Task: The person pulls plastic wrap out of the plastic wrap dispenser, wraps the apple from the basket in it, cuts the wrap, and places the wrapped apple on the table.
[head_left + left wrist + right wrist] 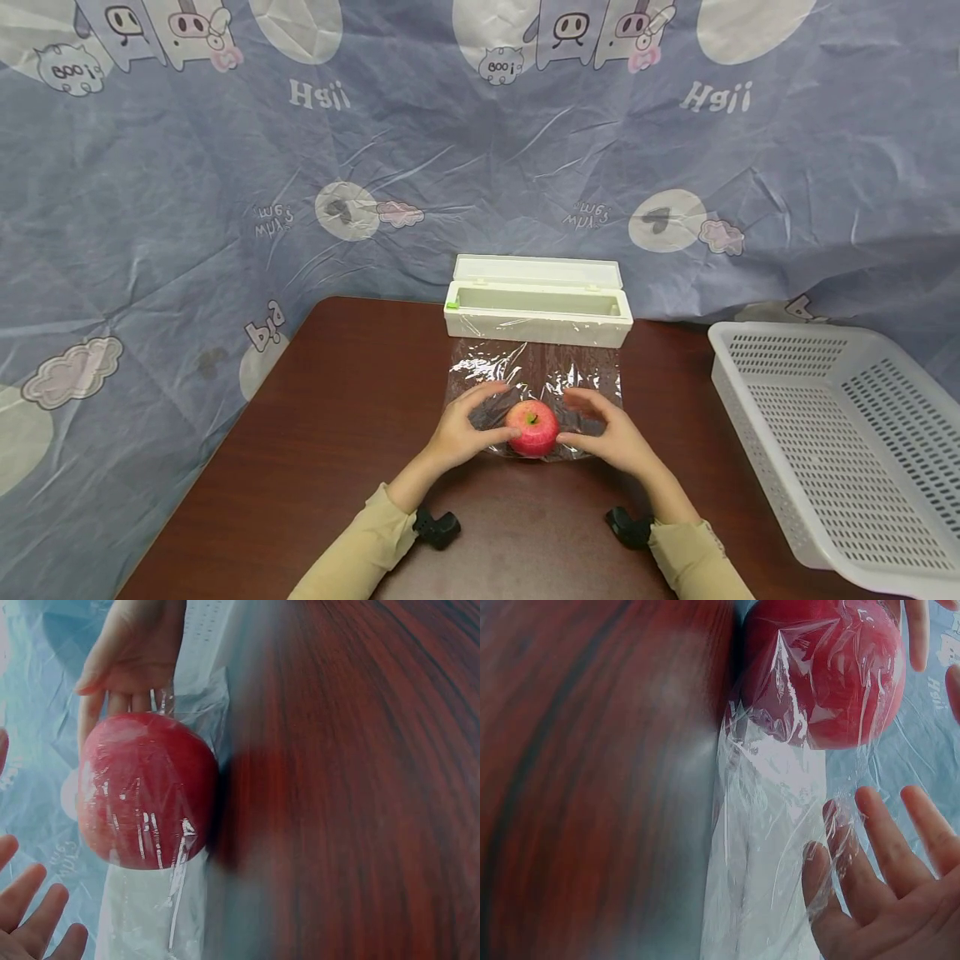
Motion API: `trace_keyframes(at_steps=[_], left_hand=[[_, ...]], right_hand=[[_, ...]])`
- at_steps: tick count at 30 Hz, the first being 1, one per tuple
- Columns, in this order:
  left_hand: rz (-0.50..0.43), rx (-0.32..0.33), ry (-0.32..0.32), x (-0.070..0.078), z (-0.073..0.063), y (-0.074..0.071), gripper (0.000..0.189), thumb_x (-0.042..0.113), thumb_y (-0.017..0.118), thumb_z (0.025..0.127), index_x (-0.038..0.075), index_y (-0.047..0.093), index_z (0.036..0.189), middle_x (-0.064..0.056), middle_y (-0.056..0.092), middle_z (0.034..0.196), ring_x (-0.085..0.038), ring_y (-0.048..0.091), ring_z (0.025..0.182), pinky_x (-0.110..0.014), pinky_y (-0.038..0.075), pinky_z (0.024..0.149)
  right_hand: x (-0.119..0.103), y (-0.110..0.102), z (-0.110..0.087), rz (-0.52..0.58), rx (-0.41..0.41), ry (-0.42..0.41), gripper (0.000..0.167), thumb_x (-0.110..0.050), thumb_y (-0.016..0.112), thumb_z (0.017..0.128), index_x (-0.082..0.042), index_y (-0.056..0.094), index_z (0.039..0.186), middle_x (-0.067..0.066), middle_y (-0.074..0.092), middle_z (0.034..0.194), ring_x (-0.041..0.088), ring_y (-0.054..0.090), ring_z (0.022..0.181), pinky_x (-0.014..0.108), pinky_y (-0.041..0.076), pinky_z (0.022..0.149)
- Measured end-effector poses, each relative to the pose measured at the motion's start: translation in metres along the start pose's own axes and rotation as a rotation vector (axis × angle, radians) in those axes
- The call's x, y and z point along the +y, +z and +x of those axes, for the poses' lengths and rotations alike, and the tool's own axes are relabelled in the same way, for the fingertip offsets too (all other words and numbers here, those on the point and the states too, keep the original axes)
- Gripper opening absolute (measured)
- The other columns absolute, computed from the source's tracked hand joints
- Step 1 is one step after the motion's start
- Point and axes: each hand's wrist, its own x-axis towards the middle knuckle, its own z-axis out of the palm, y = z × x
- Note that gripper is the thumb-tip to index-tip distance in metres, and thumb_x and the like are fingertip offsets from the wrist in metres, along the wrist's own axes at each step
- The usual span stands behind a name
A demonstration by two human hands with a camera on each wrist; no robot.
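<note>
A red apple (532, 428) sits on a sheet of clear cling film (480, 364) drawn out from a white dispenser box (540, 327). Both wrist views show film lying wrinkled against the apple's side. To the apple's left is my left hand (456, 429), its fingers spread and its thumb tip at the apple's edge; whether it touches, I cannot tell. On the other side my right hand (613, 433) has its fingers apart and slightly bent. Film lies against some of its fingertips (832, 814) in the right wrist view. Neither hand grips the apple.
The dispenser's lid (537, 271) stands raised at the back of the brown table (360, 417). At the right is a white perforated plastic basket (765, 425). A blue-grey printed cloth (450, 150) hangs behind. Black wrist cameras (437, 528) are strapped to both wrists.
</note>
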Motion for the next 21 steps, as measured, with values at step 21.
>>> trace_keyframes(at_steps=[21], left_hand=[[0.033, -0.123, -0.087, -0.035, -0.002, 0.016, 0.09, 0.037, 0.091, 0.055, 0.023, 0.051, 0.135, 0.001, 0.048, 0.138, -0.009, 0.038, 0.129, -0.04, 0.033, 0.105]], right_hand=[[0.022, 0.016, 0.007, 0.034, -0.085, 0.011, 0.077, -0.021, 0.087, 0.067, -0.006, 0.05, 0.133, 0.01, 0.051, 0.133, 0.037, 0.05, 0.117, 0.055, 0.039, 0.095]])
